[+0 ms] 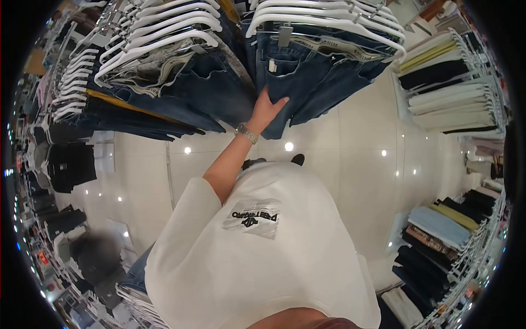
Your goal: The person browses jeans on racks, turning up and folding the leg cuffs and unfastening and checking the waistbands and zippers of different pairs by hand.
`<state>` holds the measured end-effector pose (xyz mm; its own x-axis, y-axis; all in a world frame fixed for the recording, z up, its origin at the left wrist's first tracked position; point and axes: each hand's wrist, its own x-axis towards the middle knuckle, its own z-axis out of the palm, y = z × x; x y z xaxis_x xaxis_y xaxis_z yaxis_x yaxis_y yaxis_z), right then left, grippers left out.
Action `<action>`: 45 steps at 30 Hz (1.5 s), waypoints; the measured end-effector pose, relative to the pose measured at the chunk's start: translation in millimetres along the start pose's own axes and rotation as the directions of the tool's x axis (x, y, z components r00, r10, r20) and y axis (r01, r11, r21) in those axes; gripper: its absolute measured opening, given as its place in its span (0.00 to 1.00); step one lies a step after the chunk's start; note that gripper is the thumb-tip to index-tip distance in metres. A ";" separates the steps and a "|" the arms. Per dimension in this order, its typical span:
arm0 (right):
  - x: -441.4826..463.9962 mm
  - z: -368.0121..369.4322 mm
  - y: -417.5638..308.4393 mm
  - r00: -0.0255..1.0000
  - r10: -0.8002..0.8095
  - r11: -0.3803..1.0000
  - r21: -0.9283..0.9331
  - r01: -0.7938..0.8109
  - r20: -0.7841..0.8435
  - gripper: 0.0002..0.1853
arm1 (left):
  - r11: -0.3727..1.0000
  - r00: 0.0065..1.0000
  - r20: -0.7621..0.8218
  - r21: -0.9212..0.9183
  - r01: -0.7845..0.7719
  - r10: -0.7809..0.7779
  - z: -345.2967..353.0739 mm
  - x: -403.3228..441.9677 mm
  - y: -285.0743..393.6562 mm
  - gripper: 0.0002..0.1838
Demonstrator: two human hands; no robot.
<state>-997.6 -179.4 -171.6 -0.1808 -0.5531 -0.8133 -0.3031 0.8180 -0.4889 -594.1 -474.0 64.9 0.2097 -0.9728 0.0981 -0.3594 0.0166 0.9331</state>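
My left hand (pixel 267 108), with a metal watch on its wrist, is at a pair of dark blue jeans (pixel 290 82) on the rack ahead. Its thumb lies over the front of the denim, and the other fingers are mostly hidden behind the cloth. These jeans hang by a clip from a white hanger (pixel 329 24), beside more jeans on the same rail. To the left, a second row of blue jeans (pixel 213 90) hangs close to my wrist. My right hand is out of view.
Pale glossy floor tiles (pixel 361 159) lie below the racks. Folded-over trousers hang at the right (pixel 452 104) and lower right (pixel 444 219). Dark garments (pixel 71 164) hang at the left. My white shirt (pixel 307 241) fills the lower middle, with a shoe tip (pixel 298 159) beyond it.
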 end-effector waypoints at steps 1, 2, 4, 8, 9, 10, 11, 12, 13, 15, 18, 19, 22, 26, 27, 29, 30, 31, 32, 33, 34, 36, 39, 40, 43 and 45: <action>5.6 -8.1 -4.3 1.000 -0.006 1.000 -0.013 0.006 0.011 0.11 | 0.997 0.999 0.004 -0.074 0.033 -0.033 3.9 7.0 4.7 0.33; 11.4 -17.0 -8.1 1.000 -0.014 1.000 -0.028 0.014 0.019 0.11 | 0.987 0.998 0.012 -0.147 0.068 -0.067 7.2 10.0 8.4 0.32; 16.1 -31.5 -26.5 0.999 -0.024 0.998 -0.058 0.027 0.041 0.11 | 0.948 0.980 0.062 -0.248 0.199 -0.190 11.0 11.2 16.5 0.30; 25.5 -49.7 -74.4 0.994 -0.063 0.994 -0.080 0.069 0.085 0.11 | 0.936 0.952 0.058 -0.175 0.306 -0.300 18.5 -13.2 25.3 0.23; 29.4 -49.0 -85.7 0.991 -0.080 0.993 -0.077 0.088 0.110 0.11 | 0.948 0.951 0.064 -0.087 0.307 -0.303 20.0 -23.7 19.6 0.24; 39.3 -48.0 -91.3 0.986 -0.101 0.992 -0.062 0.110 0.134 0.11 | 0.952 0.949 0.072 0.004 0.307 -0.306 22.1 -36.7 6.4 0.25; 75.5 -43.3 -75.3 0.966 -0.163 0.983 -0.053 0.176 0.200 0.11 | 0.948 0.947 0.081 0.096 0.302 -0.310 24.0 -49.7 -3.6 0.26; 112.1 -38.9 -58.5 0.938 -0.223 0.970 -0.037 0.241 0.265 0.12 | 0.943 0.942 0.080 0.103 0.318 -0.326 26.6 -65.0 -8.5 0.27; 138.7 -36.0 -47.2 0.903 -0.280 0.953 -0.017 0.302 0.325 0.12 | 0.937 0.936 0.079 0.109 0.333 -0.342 29.9 -82.6 -11.8 0.29; 112.2 -32.9 -100.0 0.937 -0.143 0.989 0.079 0.124 0.318 0.12 | 0.919 0.913 0.101 0.045 0.392 -0.395 34.4 -111.4 -8.1 0.30; 110.5 -19.5 -149.1 0.902 -0.174 0.981 0.149 0.125 0.395 0.12 | 0.865 0.861 0.151 -0.063 0.498 -0.485 33.7 -135.4 11.7 0.30; 107.5 -13.7 -161.8 0.874 -0.222 0.972 0.163 0.166 0.432 0.12 | 0.853 0.846 0.149 -0.033 0.521 -0.511 28.3 -138.2 29.0 0.29; 88.7 8.0 -195.8 0.845 -0.299 0.954 0.110 0.280 0.444 0.12 | 0.828 0.815 0.196 -0.029 0.560 -0.545 19.9 -154.6 28.6 0.27; 60.5 40.2 -226.6 0.755 -0.450 0.872 0.054 0.486 0.478 0.18 | 0.839 0.818 0.261 -0.052 0.541 -0.512 18.6 -181.6 1.9 0.25; 42.6 48.6 -237.6 0.743 -0.476 0.845 0.010 0.535 0.470 0.20 | 0.835 0.801 0.293 -0.020 0.550 -0.521 16.5 -187.3 2.6 0.25; 14.5 68.7 -250.2 0.704 -0.522 0.821 0.060 0.567 0.482 0.24 | 0.828 0.765 0.359 0.044 0.559 -0.535 10.8 -194.9 8.6 0.24; 1.0 77.3 -252.1 0.686 -0.542 0.810 0.086 0.579 0.486 0.25 | 0.824 0.741 0.387 0.102 0.557 -0.549 5.8 -197.2 15.9 0.23; -12.3 83.4 -253.7 0.721 -0.477 0.861 0.104 0.498 0.503 0.27 | 0.829 0.734 0.411 0.109 0.549 -0.541 5.1 -204.5 7.4 0.23; -24.9 89.0 -255.9 0.748 -0.411 0.903 0.120 0.412 0.521 0.28 | 0.834 0.728 0.434 0.116 0.540 -0.531 6.3 -213.7 -6.3 0.23; -31.7 95.1 -253.9 0.768 -0.343 0.937 0.137 0.322 0.540 0.30 | 0.839 0.721 0.457 0.123 0.530 -0.522 4.3 -221.6 -9.5 0.22; -38.8 99.6 -250.1 0.771 -0.379 0.923 0.144 0.358 0.513 0.34 | 0.863 0.733 0.483 0.109 0.493 -0.479 1.9 -232.4 -12.3 0.22; -53.0 104.8 -241.3 0.786 -0.432 0.902 0.202 0.382 0.442 0.33 | 0.834 0.655 0.560 0.127 0.536 -0.507 -7.7 -246.2 -20.4 0.24; -70.0 99.4 -242.1 0.741 -0.478 0.869 0.374 0.323 0.471 0.31 | 0.834 0.645 0.580 0.114 0.540 -0.497 -22.3 -263.5 -33.8 0.25; -74.0 96.6 -242.5 0.713 -0.491 0.854 0.441 0.277 0.501 0.30 | 0.829 0.638 0.575 0.139 0.541 -0.512 -27.5 -268.7 -35.2 0.26; -85.0 94.4 -253.5 0.756 -0.462 0.863 0.433 0.261 0.464 0.28 | 0.823 0.626 0.574 0.166 0.543 -0.528 -40.9 -283.6 -31.4 0.25; -96.2 96.2 -257.5 0.751 -0.458 0.846 0.493 0.203 0.476 0.27 | 0.820 0.641 0.560 0.133 0.556 -0.525 -47.0 -294.3 -27.5 0.26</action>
<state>-812.1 -321.6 2.1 0.4488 -0.7142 -0.5372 0.1682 0.6578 -0.7341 -603.2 -177.3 26.7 -0.1862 -0.7613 -0.6211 -0.2990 -0.5583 0.7739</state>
